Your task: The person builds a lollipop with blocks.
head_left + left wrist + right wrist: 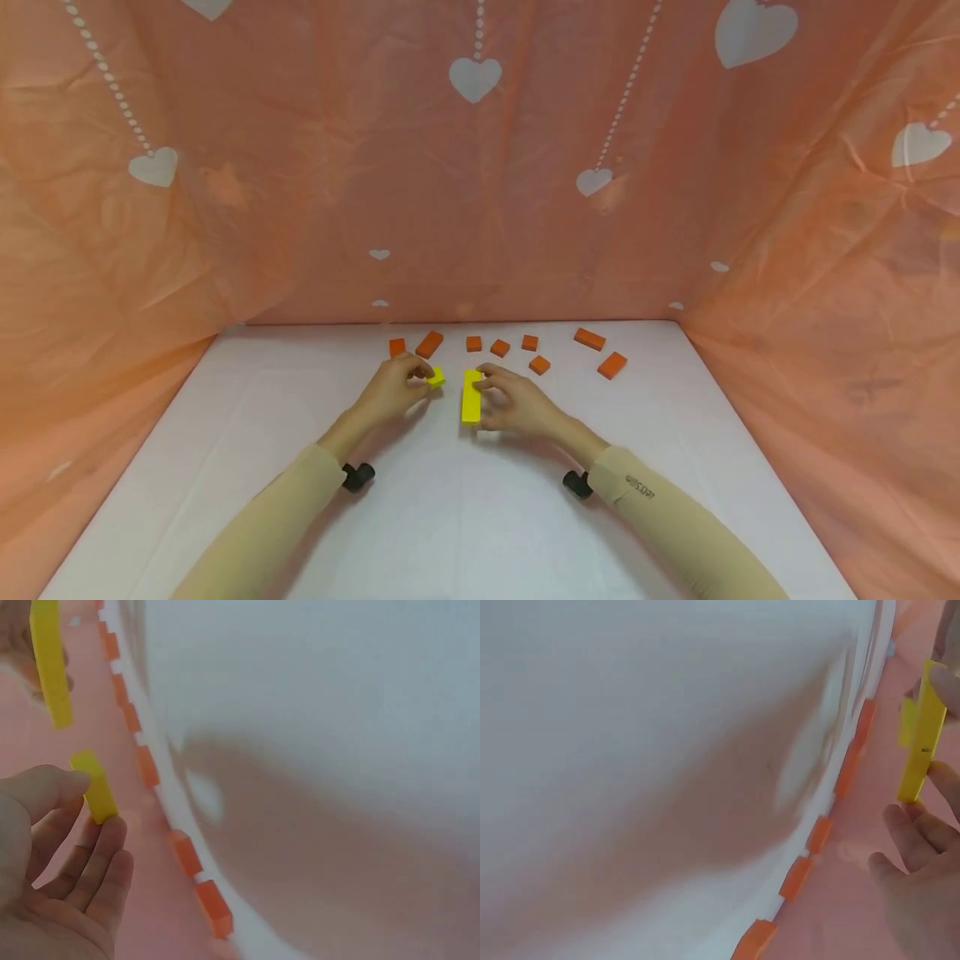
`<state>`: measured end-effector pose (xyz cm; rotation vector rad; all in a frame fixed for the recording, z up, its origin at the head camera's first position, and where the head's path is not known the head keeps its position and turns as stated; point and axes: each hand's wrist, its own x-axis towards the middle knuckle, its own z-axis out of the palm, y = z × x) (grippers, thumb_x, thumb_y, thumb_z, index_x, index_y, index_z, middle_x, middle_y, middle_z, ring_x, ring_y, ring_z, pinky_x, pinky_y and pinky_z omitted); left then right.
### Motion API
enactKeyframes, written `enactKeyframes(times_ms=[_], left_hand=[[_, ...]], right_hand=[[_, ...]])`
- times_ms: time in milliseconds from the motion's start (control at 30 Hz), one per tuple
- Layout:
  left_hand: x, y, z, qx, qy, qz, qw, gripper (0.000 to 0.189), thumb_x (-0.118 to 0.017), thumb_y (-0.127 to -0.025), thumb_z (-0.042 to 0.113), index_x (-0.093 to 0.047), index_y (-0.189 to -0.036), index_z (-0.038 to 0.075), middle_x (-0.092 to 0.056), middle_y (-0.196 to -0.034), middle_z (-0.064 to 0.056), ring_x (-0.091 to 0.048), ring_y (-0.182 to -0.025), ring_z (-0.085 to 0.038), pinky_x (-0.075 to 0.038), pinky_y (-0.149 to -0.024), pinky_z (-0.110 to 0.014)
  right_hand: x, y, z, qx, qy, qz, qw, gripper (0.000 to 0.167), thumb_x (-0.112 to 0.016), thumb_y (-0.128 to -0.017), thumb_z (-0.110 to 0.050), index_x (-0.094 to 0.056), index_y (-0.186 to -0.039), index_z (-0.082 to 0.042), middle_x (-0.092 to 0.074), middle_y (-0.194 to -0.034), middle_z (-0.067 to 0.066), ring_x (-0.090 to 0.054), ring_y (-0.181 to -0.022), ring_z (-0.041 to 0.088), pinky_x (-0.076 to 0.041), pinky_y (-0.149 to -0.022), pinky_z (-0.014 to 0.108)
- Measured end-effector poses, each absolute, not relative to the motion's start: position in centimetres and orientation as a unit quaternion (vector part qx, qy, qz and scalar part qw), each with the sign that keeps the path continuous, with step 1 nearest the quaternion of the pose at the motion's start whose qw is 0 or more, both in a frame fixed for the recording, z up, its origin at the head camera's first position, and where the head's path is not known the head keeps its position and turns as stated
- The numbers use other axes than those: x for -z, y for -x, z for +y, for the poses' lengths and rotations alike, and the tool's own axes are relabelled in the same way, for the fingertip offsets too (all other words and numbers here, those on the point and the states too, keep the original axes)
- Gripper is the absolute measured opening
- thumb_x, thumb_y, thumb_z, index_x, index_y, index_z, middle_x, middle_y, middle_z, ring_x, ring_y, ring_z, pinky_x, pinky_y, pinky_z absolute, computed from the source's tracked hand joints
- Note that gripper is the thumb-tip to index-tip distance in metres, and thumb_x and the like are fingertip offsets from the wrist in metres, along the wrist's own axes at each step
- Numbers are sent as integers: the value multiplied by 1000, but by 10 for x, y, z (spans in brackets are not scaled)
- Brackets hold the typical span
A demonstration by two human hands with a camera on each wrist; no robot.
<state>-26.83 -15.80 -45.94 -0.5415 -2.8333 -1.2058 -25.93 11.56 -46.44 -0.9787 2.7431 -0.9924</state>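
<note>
My left hand (386, 389) pinches a small yellow block (437, 378) between thumb and fingers. In the left wrist view the thumb lies on one face of that small block (97, 791), and a fingertip is at its lower end. To its right, my right hand (519, 403) holds a longer yellow block (471, 400) by its side. The right wrist view shows the longer block (922, 742) between thumb and fingers, partly covering the small one (907, 722) behind it. A narrow gap separates the two yellow blocks, and both are held above the table.
Several orange blocks lie scattered along the far part of the white table (465, 517), such as a long one (589, 338) at the right and a short one (474, 343) in the middle. A pink curtain (480, 208) with white hearts encloses the back and sides.
</note>
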Motion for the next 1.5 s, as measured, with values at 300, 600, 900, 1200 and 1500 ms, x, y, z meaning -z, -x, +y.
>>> enactKeyframes(times_ms=[300,600,900,1200,1500], left_hand=[[455,255,-150,379,228,-896,37,18,-77,-90,3,-75,-108,3,-69,-113,-10,-67,-108,-32,-55,-98,-53],[450,243,-142,352,257,-900,15,17,-78,-89,5,-75,-106,8,-69,-111,-4,-67,-106,-28,-57,-96,-49],[455,240,-137,287,296,-911,-20,18,-82,-88,6,-76,-104,6,-69,-107,-4,-66,-98,-22,-59,-90,-40],[465,238,-131,276,288,-915,-61,18,-80,-88,2,-75,-105,5,-69,-106,-2,-64,-95,-17,-58,-89,-37],[472,238,-129,264,306,-913,-64,18,-79,-87,1,-75,-105,5,-69,-104,-2,-63,-93,-17,-58,-87,-35]], right_hand=[[468,219,114,328,326,885,46,59,-90,-82,-25,-67,-133,-6,-48,-159,11,-43,-147,34,-37,-119,53],[469,195,108,309,329,889,80,62,-91,-82,-31,-68,-134,-8,-50,-157,10,-47,-144,33,-39,-117,53],[473,181,104,268,329,900,104,58,-91,-81,-35,-71,-130,-12,-52,-156,6,-50,-143,29,-40,-118,49],[479,174,102,215,345,909,92,58,-91,-80,-41,-71,-128,-15,-56,-153,5,-55,-136,27,-45,-114,46],[481,172,101,186,346,916,79,59,-88,-81,-49,-71,-128,-18,-55,-153,4,-54,-138,25,-44,-115,46]])
